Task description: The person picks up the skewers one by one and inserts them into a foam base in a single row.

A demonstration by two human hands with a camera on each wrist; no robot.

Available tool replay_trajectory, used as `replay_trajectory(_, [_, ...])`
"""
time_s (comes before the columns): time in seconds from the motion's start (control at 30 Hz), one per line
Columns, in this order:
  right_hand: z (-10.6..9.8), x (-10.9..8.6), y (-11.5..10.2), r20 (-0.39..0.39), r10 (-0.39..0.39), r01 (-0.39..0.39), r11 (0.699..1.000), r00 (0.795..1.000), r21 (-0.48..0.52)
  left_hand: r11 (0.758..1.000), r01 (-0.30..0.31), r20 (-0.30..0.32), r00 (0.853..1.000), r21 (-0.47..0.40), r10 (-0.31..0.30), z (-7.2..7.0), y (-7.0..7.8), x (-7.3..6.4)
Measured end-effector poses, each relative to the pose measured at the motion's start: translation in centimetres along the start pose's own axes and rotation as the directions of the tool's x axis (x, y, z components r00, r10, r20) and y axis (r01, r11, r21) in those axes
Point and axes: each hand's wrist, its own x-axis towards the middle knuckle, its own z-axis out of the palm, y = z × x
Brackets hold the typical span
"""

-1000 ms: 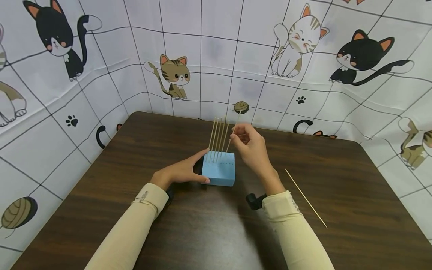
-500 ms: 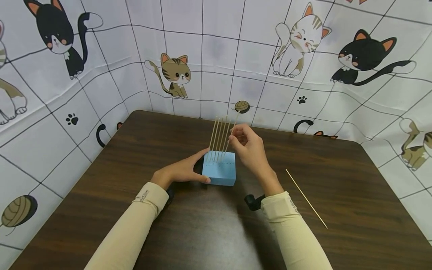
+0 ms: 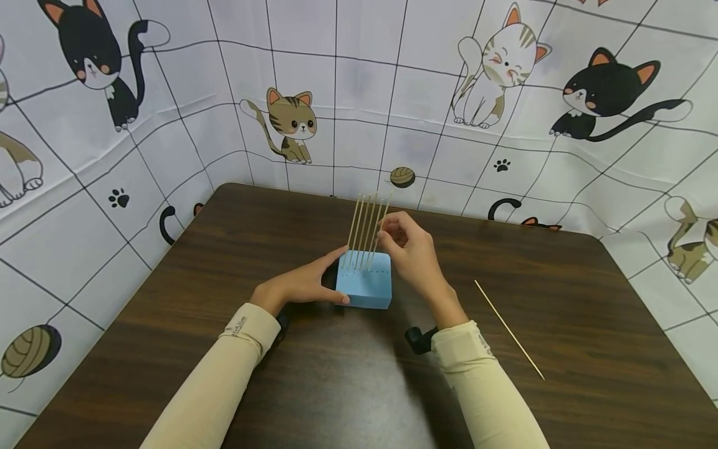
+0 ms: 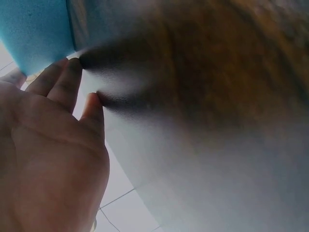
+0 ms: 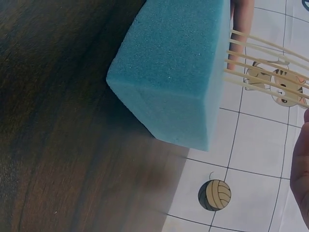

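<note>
A light blue foam block (image 3: pixel 364 290) stands on the dark wooden table, with several thin wooden skewers (image 3: pixel 356 221) upright in a row at its back left. My left hand (image 3: pixel 303 284) holds the block's left side, thumb at the front corner and a finger at the back one. In the left wrist view, fingertips meet the block (image 4: pixel 36 29). My right hand (image 3: pixel 415 252) pinches another skewer (image 3: pixel 388 202) at the row's right end, its lower end at the block's top. The right wrist view shows the row of skewers (image 5: pixel 265 72) jutting from the foam; the pinching fingertips are mostly out of frame.
One more skewer (image 3: pixel 509 330) lies slantwise on the table (image 3: pixel 583 324), right of my right forearm. More small holes dot the block's top. A white cloth (image 3: pixel 359 93) printed with cats and grid lines hangs behind and beside the table.
My right hand has shifted slightly left and down with the pinched skewer, whose top is lower and which now stands closer in line with the others. The left hand has stayed on the block.
</note>
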Motion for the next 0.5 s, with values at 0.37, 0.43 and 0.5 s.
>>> replay_trajectory(0.37, [-0.05, -0.12, 0.07, 0.027, 0.02, -0.02, 1.0, 0.999, 0.013, 1.0, 0.006, -0.002, 1.0, 0.001, -0.006, -0.05, 0.19, -0.05])
replay_trajectory(0.43, [-0.06, -0.13, 0.14, 0.032, 0.025, -0.025, 1.0, 0.999, 0.017, 1.0, 0.003, -0.002, 1.0, 0.001, -0.003, -0.06, 0.23, -0.08])
replay_trajectory(0.5, [-0.03, -0.14, 0.22, 0.034, 0.024, -0.024, 1.0, 0.999, 0.015, 1.0, 0.006, 0.0, 1.0, 0.0, -0.006, -0.04, 0.26, -0.12])
